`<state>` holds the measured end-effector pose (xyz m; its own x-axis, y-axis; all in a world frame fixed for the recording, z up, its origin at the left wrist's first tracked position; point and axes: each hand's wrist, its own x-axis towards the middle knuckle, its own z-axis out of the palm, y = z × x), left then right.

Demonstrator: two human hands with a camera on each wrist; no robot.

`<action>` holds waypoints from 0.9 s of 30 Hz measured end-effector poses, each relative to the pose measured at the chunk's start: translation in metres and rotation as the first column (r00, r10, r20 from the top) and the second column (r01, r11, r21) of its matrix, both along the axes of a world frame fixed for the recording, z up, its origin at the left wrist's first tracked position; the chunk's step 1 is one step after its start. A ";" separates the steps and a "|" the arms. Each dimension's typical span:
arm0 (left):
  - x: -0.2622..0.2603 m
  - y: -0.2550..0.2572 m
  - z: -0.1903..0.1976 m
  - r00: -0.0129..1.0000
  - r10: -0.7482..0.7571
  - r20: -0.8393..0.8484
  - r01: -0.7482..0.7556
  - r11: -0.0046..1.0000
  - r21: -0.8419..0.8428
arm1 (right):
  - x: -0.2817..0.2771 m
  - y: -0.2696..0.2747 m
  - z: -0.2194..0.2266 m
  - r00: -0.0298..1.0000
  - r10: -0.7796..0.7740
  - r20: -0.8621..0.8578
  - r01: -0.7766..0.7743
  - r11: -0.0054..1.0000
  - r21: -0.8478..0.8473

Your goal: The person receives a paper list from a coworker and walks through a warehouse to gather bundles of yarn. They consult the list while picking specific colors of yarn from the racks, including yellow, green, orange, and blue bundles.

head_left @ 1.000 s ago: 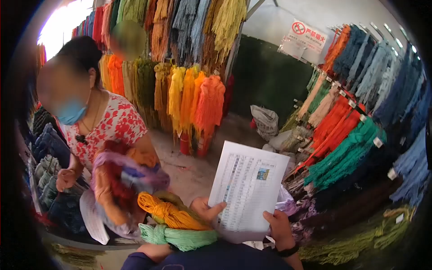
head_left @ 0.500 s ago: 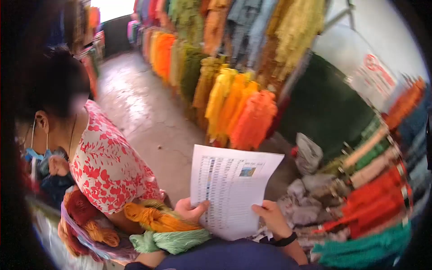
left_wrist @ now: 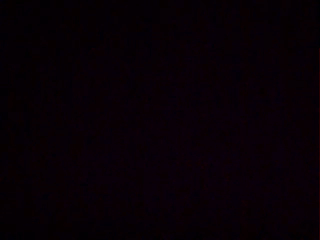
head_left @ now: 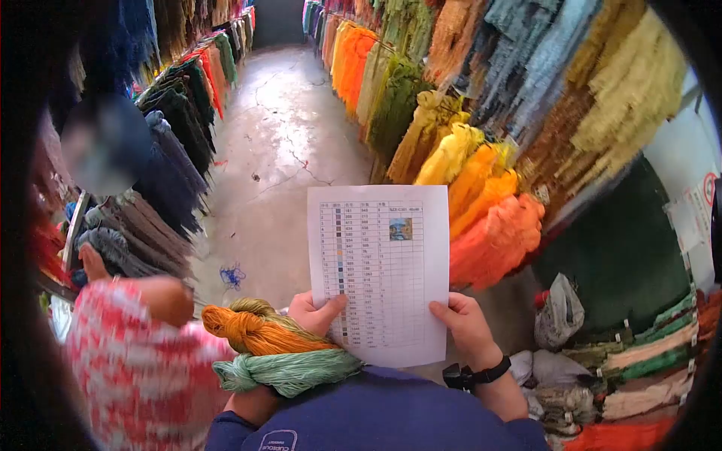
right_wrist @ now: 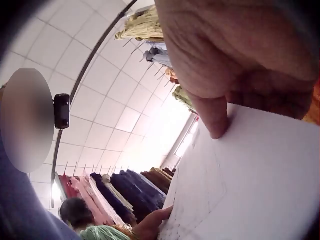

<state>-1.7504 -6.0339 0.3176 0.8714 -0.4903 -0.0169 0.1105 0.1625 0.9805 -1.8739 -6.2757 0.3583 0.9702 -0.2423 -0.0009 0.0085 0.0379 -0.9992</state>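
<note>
In the head view, a white printed sheet of paper [head_left: 406, 301] stands up in front of me. It carries a table with small colour swatches and a little picture. My left hand [head_left: 310, 314] pinches its left edge, thumb on the printed face. At the right edge my right hand [head_left: 468, 331] grips it the same way; the right wrist view shows the thumb [right_wrist: 215, 120] on the paper. Across my left forearm lie an orange yarn skein [head_left: 259, 334], an olive skein [head_left: 259, 307] and a pale green skein [head_left: 289, 372]. The left wrist view is black.
Another person in a red-and-white top [head_left: 143, 361] stands close on my left. Racks of hanging yarn line both sides of an aisle [head_left: 278, 113], with coral skeins [head_left: 496, 237] near the paper. A blue thread tangle [head_left: 232, 276] and a grey bag [head_left: 560, 312] lie on the floor.
The head view has swung left to face down the aisle. The other person has turned away and is now at lower left. Both hands keep holding the sheet, and the skeins stay on my forearm.
</note>
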 end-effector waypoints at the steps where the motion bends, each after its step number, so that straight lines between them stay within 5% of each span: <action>1: 0.001 0.000 0.004 0.999 -0.011 -0.040 0.011 1.000 0.001 | 0.000 0.000 0.002 1.000 0.001 0.006 -0.001 1.000 0.003; 16: -0.012 0.004 0.058 0.998 0.055 0.042 -0.055 0.998 0.002 | 0.007 -0.005 0.021 0.995 0.097 -0.011 -0.092 0.969 0.228; 25: 0.000 -0.010 0.083 0.989 0.086 0.122 -0.076 0.993 -0.089 | 0.030 -0.021 0.039 0.981 0.129 0.143 -0.147 0.981 0.127; 27: -0.027 -0.001 0.085 0.987 0.142 0.081 -0.133 0.985 -0.108 | 0.020 -0.022 0.040 0.986 0.145 0.086 -0.133 0.982 -0.135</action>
